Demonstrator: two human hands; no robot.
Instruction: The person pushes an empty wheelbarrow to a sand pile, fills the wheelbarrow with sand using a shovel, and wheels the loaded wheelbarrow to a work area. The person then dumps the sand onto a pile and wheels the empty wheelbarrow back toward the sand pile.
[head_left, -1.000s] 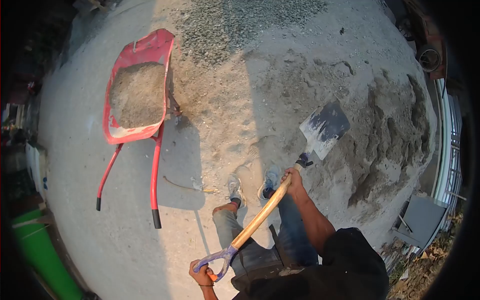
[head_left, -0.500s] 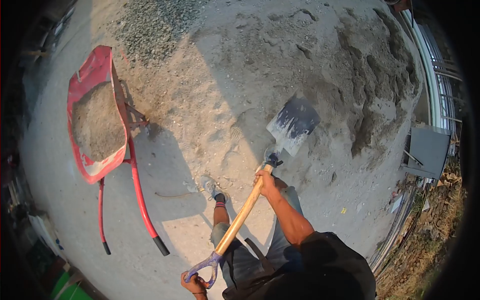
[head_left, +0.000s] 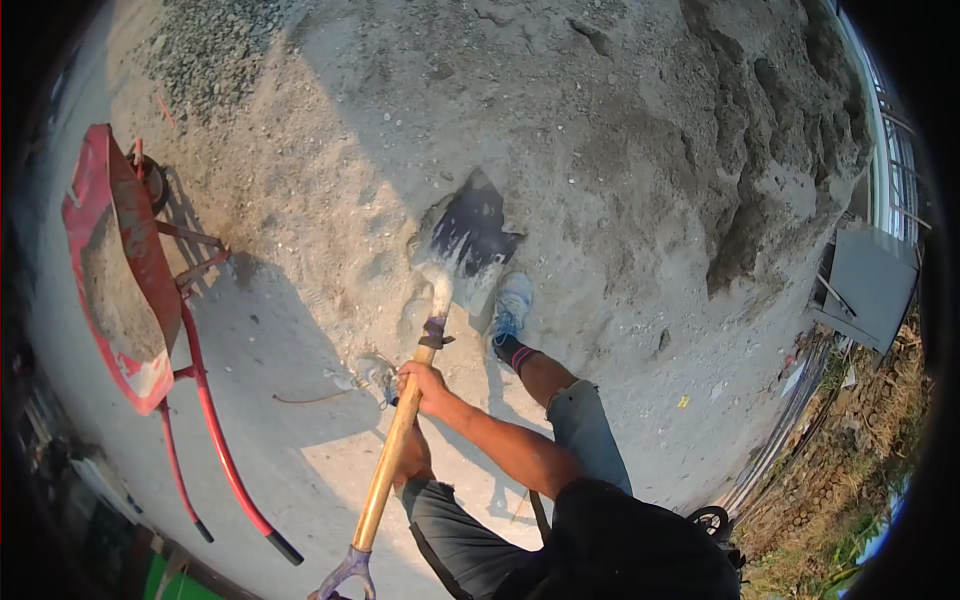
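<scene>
- So our shovel [head_left: 388,460] slants through our right hand [head_left: 424,388], blade [head_left: 470,235] ahead on the sandy ground [head_left: 610,350], purple grip [head_left: 347,572] back by our legs
- Right hand's wrapped snug around the wooden shaft
- Left hand's out of view, can't tell its state
- Red wheelbarrow [head_left: 150,265] off left, holding sand [head_left: 118,290]

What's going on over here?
A person's right hand grips the pale wooden shaft of a shovel with a purple handle; the left hand can't be made out. The dark metal blade is by the person's shoes, over grey sandy ground; how deep it sits is unclear. A red metal wheelbarrow stands to the left, holding some sandy material.
</scene>
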